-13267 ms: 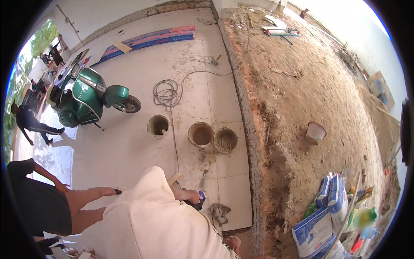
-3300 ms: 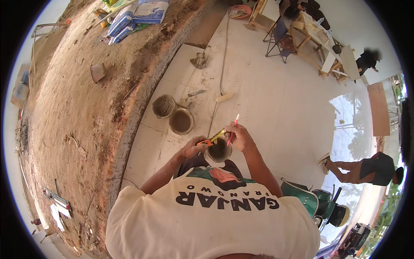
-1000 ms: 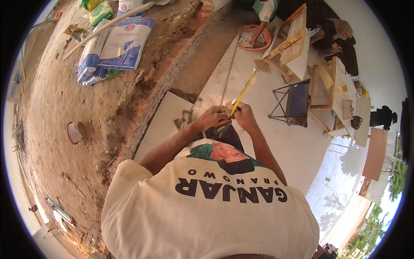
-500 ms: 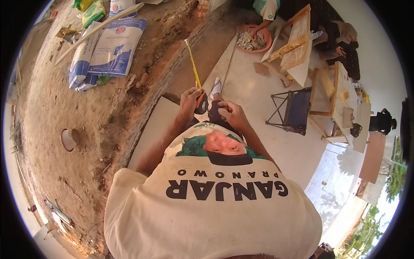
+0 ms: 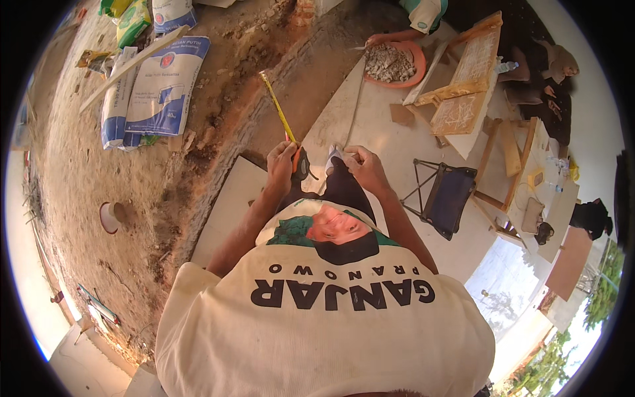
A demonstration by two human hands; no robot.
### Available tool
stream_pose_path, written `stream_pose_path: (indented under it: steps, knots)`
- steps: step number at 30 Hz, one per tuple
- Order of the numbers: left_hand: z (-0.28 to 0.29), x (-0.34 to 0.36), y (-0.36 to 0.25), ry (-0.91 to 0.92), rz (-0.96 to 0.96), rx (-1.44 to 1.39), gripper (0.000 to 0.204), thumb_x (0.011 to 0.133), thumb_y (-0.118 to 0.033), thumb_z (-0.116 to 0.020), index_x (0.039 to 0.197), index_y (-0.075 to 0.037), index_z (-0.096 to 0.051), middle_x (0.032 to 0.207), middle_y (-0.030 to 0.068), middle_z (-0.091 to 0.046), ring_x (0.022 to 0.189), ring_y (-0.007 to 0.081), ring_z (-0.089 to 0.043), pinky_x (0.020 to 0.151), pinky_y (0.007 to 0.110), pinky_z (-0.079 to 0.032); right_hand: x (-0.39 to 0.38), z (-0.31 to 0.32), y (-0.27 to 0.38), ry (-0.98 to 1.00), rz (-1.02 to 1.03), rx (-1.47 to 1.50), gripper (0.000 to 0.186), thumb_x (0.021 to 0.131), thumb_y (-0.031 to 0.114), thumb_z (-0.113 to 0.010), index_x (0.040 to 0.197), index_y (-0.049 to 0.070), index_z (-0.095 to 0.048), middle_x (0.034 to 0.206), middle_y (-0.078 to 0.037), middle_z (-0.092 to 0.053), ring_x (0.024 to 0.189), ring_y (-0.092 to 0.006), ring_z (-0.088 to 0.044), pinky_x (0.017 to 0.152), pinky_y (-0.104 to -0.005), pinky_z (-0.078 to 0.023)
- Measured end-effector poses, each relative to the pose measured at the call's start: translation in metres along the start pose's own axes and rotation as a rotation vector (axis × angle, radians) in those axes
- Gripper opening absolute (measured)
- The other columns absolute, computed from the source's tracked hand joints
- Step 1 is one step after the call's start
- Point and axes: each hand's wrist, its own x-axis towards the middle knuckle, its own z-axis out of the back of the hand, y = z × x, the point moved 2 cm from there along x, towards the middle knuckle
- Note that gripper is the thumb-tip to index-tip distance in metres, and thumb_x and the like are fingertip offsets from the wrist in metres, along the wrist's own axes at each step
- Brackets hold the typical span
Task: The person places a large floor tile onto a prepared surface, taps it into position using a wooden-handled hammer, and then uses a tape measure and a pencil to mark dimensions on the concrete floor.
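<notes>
My left hand (image 5: pixel 280 165) is closed around an orange-and-black tape measure (image 5: pixel 297 163), with a thin red stick beside its case. The yellow blade (image 5: pixel 276 104) stretches up and leftward over the dirt strip. My right hand (image 5: pixel 364 169) is apart, to the right of the case, with curled fingers; I cannot make out whether it holds something. Below the hands are my dark-clad legs and a light-coloured shoe (image 5: pixel 333 159) on the dusty boards.
Cement sacks (image 5: pixel 163 89) and a batten (image 5: pixel 132 66) lie on rough ground left, near a bucket (image 5: pixel 112 217). Ahead, a co-worker's hand (image 5: pixel 376 41) is beside a rubble-filled basin (image 5: pixel 413 76). Right: wooden frames (image 5: pixel 456 96), a folding chair (image 5: pixel 448 198) and a seated person (image 5: pixel 539 89).
The tape blade has swung from upper right to upper left as my left hand moved left. My hands have separated. The co-worker's hand has moved left from the rubble to the basin's rim.
</notes>
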Motion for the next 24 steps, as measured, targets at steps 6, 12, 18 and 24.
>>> stream_pose_path:
  steps: [6, 12, 18, 24]
  knots:
    - [-0.033, 0.017, -0.025, -0.110, 0.017, -0.044, 0.018, 0.098, -0.016, -0.058, 0.095, -0.002, -0.068, 0.080, 0.0001, -0.065, 0.063, 0.0065, -0.055, 0.057, 0.022, -0.042, 0.069, 0.062, -0.027, 0.008, -0.099, -0.020, 0.033, 0.091, 0.020, -0.064, 0.116, -0.001, -0.065, 0.080, -0.007, -0.068, 0.068, -0.0126, -0.062, 0.063, -0.0277, -0.050]
    - [-0.003, 0.036, -0.058, -0.197, -0.011, -0.041, 0.017, 0.099, -0.018, -0.058, 0.095, -0.004, -0.067, 0.083, 0.0004, -0.064, 0.070, 0.0090, -0.058, 0.064, 0.024, -0.047, 0.126, 0.053, -0.012, -0.055, -0.057, 0.009, 0.032, 0.088, 0.018, -0.062, 0.113, -0.001, -0.067, 0.080, -0.012, -0.071, 0.067, -0.0174, -0.065, 0.064, -0.0317, -0.052]
    - [0.019, 0.042, -0.085, -0.242, -0.076, -0.049, 0.017, 0.099, -0.018, -0.057, 0.098, -0.004, -0.068, 0.085, 0.0000, -0.064, 0.076, 0.0088, -0.059, 0.069, 0.023, -0.046, 0.136, 0.009, 0.008, 0.047, -0.131, 0.105, 0.034, 0.093, 0.020, -0.062, 0.118, -0.003, -0.063, 0.083, -0.003, -0.066, 0.068, -0.0087, -0.060, 0.062, -0.0239, -0.050]
    - [0.026, 0.062, -0.085, -0.226, -0.138, -0.107, 0.017, 0.098, -0.017, -0.059, 0.097, -0.003, -0.068, 0.082, -0.0006, -0.064, 0.070, 0.0079, -0.058, 0.064, 0.022, -0.046, 0.123, -0.017, 0.011, 0.132, -0.099, 0.104, 0.032, 0.092, 0.020, -0.064, 0.116, -0.001, -0.065, 0.083, -0.003, -0.066, 0.067, -0.0094, -0.061, 0.062, -0.0250, -0.051]
